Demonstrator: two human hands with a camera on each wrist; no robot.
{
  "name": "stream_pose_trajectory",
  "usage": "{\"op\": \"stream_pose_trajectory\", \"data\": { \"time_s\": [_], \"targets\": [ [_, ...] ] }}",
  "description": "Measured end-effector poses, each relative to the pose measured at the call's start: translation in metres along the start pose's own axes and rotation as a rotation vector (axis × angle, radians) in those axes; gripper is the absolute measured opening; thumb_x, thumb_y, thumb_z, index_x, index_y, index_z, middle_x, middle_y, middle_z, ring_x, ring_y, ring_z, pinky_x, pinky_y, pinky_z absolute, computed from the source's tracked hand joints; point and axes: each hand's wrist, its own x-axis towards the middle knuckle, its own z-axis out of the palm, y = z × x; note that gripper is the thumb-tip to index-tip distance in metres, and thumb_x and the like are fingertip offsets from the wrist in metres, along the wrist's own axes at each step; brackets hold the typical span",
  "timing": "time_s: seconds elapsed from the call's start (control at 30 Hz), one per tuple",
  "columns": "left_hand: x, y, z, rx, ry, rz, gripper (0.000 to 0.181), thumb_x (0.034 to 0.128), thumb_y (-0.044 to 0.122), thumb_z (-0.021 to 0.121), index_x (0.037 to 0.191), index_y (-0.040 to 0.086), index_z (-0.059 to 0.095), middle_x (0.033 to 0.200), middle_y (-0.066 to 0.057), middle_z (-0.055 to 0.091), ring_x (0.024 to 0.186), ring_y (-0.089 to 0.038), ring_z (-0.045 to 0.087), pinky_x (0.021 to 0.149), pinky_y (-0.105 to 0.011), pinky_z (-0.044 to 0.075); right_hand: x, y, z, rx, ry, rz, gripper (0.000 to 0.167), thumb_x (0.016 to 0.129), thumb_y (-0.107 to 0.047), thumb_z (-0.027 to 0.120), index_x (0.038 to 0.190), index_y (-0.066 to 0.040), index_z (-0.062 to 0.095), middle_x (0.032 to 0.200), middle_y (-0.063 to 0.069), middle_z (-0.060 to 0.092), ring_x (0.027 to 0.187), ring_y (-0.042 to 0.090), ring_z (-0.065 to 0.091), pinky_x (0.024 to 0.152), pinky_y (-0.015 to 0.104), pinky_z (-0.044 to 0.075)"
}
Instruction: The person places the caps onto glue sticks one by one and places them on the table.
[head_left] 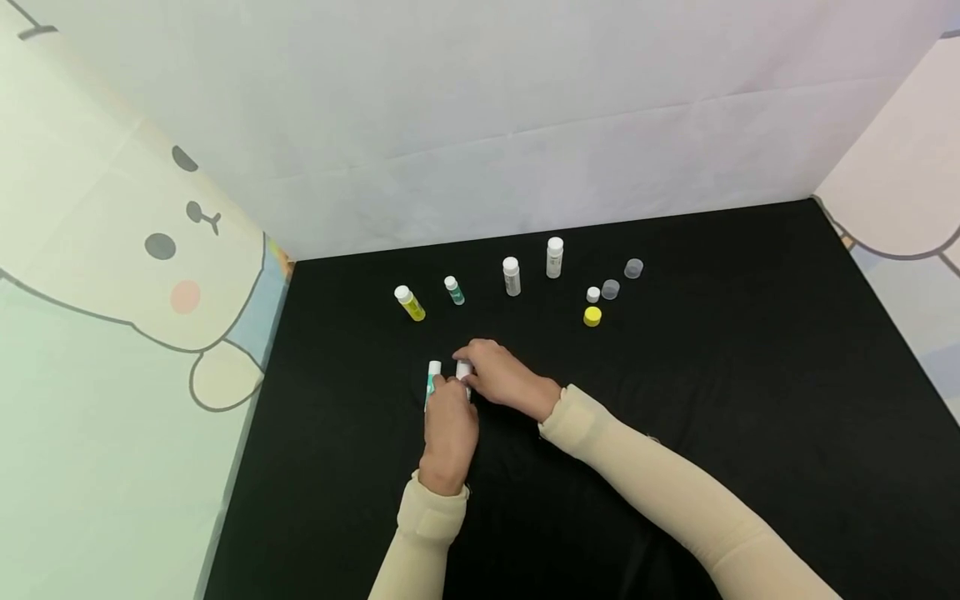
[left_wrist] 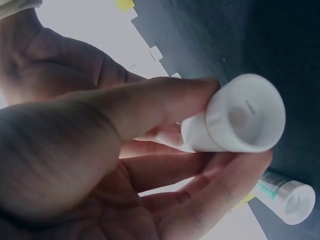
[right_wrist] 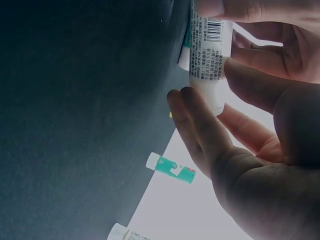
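My left hand (head_left: 450, 429) grips a white glue stick (left_wrist: 245, 117) by its body, the hollow end facing the left wrist camera. At the tube's other end, my right hand (head_left: 502, 375) pinches the pale tip between thumb and fingers. Printed small text and a barcode cover the label of this glue stick (right_wrist: 207, 52) in the right wrist view. Just left of the hands is a teal-and-white glue stick (head_left: 433, 373), its lower part hidden by the left hand in the head view.
Further back stand a yellow tube (head_left: 412, 307), a small teal tube (head_left: 455, 292) and two white tubes (head_left: 512, 279), (head_left: 554, 260). To their right lie a yellow cap (head_left: 592, 317), a small white cap (head_left: 593, 294) and two clear caps (head_left: 611, 289). Black cloth (head_left: 712, 400) covers the table.
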Motion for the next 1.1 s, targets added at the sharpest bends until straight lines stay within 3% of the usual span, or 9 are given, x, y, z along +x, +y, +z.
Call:
{"op": "stream_pose_trajectory", "data": {
  "time_s": [0.5, 0.8, 1.1],
  "targets": [
    [0.000, -0.002, 0.005, 0.035, 0.037, 0.013, 0.016, 0.0853, -0.009, 0.080, 0.097, -0.012, 0.070, 0.088, -0.023, 0.062, 0.072, -0.037, 0.068, 0.067, -0.043, 0.061, 0.006, 0.004, 0.008, -0.016, -0.013, -0.022, 0.034, 0.100, 0.004, 0.068, 0.134, 0.008, 0.066, 0.132, 0.025, 0.068, 0.120, 0.035, 0.067, 0.098, 0.044, 0.058],
    [-0.001, -0.002, 0.006, 0.100, 0.025, 0.013, 0.021, 0.0857, -0.004, 0.084, 0.100, -0.010, 0.070, 0.089, -0.023, 0.064, 0.073, -0.035, 0.068, 0.067, -0.040, 0.061, 0.007, 0.003, 0.009, -0.066, -0.048, -0.035, 0.037, 0.100, 0.004, 0.067, 0.137, 0.010, 0.063, 0.129, 0.026, 0.066, 0.119, 0.037, 0.066, 0.099, 0.046, 0.057],
    [0.001, -0.002, 0.008, 0.110, 0.034, 0.015, 0.019, 0.0857, -0.004, 0.084, 0.097, -0.010, 0.070, 0.088, -0.022, 0.064, 0.072, -0.035, 0.068, 0.068, -0.039, 0.062, 0.009, 0.003, 0.011, -0.069, -0.042, -0.054, 0.039, 0.100, 0.004, 0.067, 0.138, 0.011, 0.062, 0.129, 0.027, 0.066, 0.119, 0.037, 0.066, 0.100, 0.044, 0.057]
  ]
}}
